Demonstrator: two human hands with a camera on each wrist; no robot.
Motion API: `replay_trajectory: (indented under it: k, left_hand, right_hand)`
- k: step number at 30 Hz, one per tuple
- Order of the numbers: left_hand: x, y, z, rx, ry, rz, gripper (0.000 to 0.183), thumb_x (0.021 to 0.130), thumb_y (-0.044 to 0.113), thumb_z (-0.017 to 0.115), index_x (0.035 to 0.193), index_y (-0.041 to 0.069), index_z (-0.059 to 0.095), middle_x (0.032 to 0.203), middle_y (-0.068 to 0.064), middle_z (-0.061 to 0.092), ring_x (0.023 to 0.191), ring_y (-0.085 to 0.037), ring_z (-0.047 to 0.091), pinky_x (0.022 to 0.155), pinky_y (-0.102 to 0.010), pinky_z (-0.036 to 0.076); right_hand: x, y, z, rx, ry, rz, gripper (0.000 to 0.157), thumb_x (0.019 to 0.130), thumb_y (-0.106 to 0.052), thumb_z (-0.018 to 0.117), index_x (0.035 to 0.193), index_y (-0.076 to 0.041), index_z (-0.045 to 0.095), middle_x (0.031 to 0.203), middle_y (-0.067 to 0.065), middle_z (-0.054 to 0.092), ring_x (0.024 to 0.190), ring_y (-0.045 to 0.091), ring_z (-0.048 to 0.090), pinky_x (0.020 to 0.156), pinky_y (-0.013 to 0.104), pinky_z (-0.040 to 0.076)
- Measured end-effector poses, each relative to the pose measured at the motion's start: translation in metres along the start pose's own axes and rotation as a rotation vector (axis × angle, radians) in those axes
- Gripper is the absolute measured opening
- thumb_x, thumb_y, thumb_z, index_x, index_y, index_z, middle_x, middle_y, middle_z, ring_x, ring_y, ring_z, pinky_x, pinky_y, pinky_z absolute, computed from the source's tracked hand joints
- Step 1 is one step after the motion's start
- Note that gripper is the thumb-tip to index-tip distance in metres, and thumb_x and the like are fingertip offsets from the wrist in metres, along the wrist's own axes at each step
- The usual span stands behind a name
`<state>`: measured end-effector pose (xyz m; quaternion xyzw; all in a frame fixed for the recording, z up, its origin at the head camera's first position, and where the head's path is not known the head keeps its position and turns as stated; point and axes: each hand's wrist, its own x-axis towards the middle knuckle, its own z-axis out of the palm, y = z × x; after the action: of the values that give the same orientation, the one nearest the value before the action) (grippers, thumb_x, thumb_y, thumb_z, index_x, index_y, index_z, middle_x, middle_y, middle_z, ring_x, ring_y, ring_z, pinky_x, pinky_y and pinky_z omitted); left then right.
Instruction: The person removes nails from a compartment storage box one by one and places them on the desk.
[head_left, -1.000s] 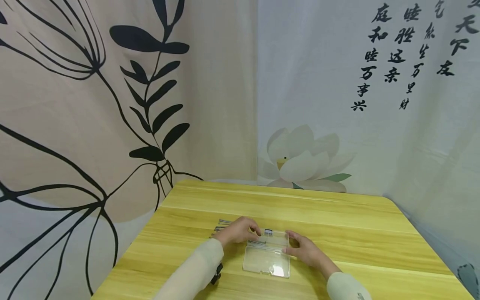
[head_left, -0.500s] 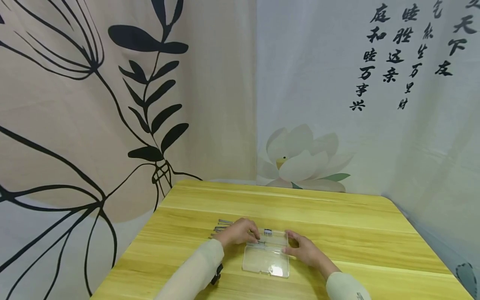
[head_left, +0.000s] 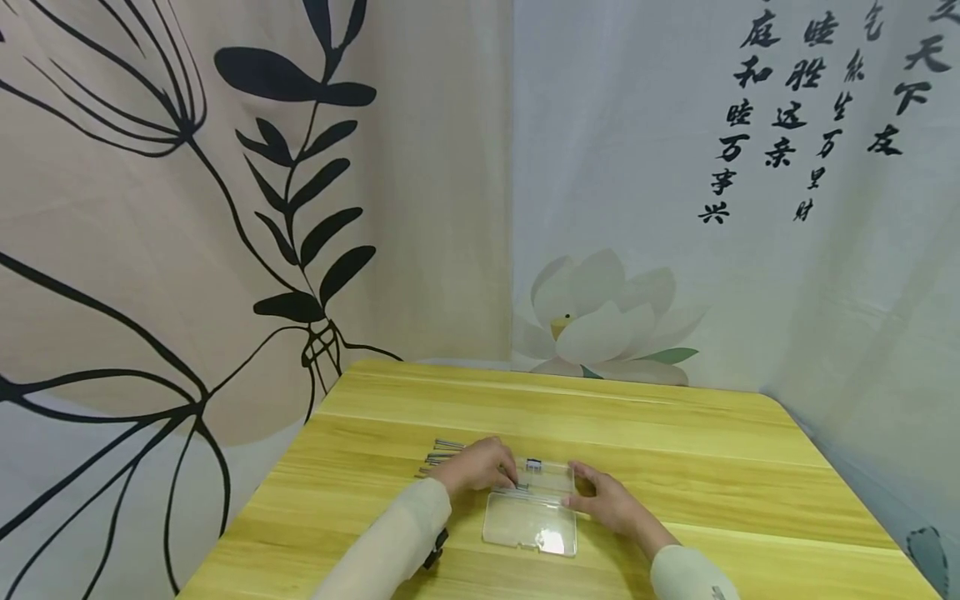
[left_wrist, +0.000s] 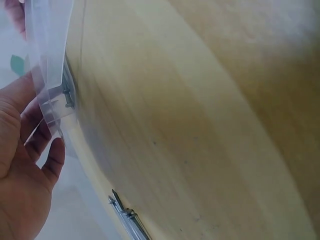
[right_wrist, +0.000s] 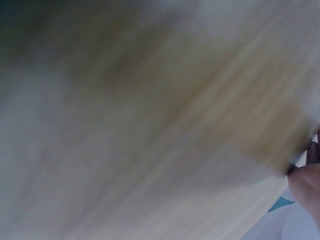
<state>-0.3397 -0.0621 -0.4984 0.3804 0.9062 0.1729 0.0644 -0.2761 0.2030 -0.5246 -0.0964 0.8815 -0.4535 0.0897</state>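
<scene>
A clear plastic box (head_left: 552,478) lies with its lid (head_left: 529,525) folded down toward the near side. Thin metal nails (head_left: 522,487) lie inside; the left wrist view also shows nails (left_wrist: 67,92) through the plastic. My left hand (head_left: 480,465) reaches into the box's left end, fingertips down at the nails. Whether it pinches one is hidden. In the left wrist view the left hand (left_wrist: 27,165) has its fingers bent around the box end. My right hand (head_left: 609,500) grips the box's right end, thumb on the near side, fingers on the far side.
Loose nails (head_left: 447,445) lie on the wooden table (head_left: 675,442) left of the box, partly behind the left hand. A small dark label or clasp (head_left: 533,465) shows at the box's far edge. A printed curtain (head_left: 442,208) hangs behind the table.
The left hand's fingertips have come down a little into the box and now cover part of the nails. The right hand stays on the box's right end.
</scene>
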Motion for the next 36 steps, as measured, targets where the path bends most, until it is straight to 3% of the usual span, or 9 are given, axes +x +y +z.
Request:
replay_trajectory:
  k: [8,14,20,29,36]
  left_hand:
    - [0.0021,0.0030,-0.0024,0.123,-0.009,0.052,0.005,0.088,0.022,0.077,0.091,0.024,0.081,0.085,0.020,0.061,0.084,0.001,0.051,0.105,-0.025,0.036]
    - [0.0036,0.0051,-0.0025,0.188,-0.027,0.069,0.005,0.090,0.024,0.076,0.089,0.025,0.081,0.084,0.020,0.059,0.083,0.001,0.049,0.094,-0.021,0.043]
    - [0.0030,0.0076,-0.0035,0.187,-0.046,0.050,0.006,0.091,0.026,0.074,0.091,0.025,0.081,0.085,0.020,0.058,0.082,0.000,0.047,0.079,-0.017,0.043]
    - [0.0027,0.0071,-0.0004,0.249,-0.053,0.068,0.009,0.094,0.027,0.070,0.090,0.027,0.079,0.087,0.018,0.058,0.085,-0.002,0.048,0.082,-0.021,0.044]
    - [0.0011,0.0072,-0.0015,0.238,-0.032,0.091,0.009,0.094,0.026,0.071,0.094,0.025,0.079,0.090,0.017,0.061,0.088,-0.002,0.051,0.086,-0.023,0.045]
  right_hand:
    - [0.0007,0.0000,-0.0001,0.003,-0.004,-0.007,0.073,0.091,-0.030,0.073,0.150,-0.002,0.040,0.149,0.022,0.043,0.140,0.047,0.029,0.111,0.064,0.021]
    - [0.0009,0.0009,-0.0004,0.000,-0.003,-0.008,0.073,0.091,-0.031,0.073,0.149,-0.001,0.041,0.149,0.023,0.043,0.140,0.047,0.030,0.110,0.064,0.021]
    - [0.0003,0.0008,-0.0006,-0.005,0.000,-0.006,0.073,0.091,-0.031,0.073,0.149,-0.001,0.041,0.149,0.022,0.042,0.140,0.047,0.029,0.111,0.063,0.021]
    - [-0.0006,-0.0015,-0.0003,-0.005,0.004,-0.004,0.072,0.091,-0.029,0.073,0.149,-0.001,0.042,0.149,0.023,0.042,0.140,0.046,0.030,0.111,0.063,0.021]
    - [-0.0009,-0.0009,-0.0008,-0.002,-0.002,-0.005,0.073,0.091,-0.031,0.073,0.149,-0.001,0.041,0.149,0.022,0.042,0.140,0.047,0.029,0.111,0.064,0.021]
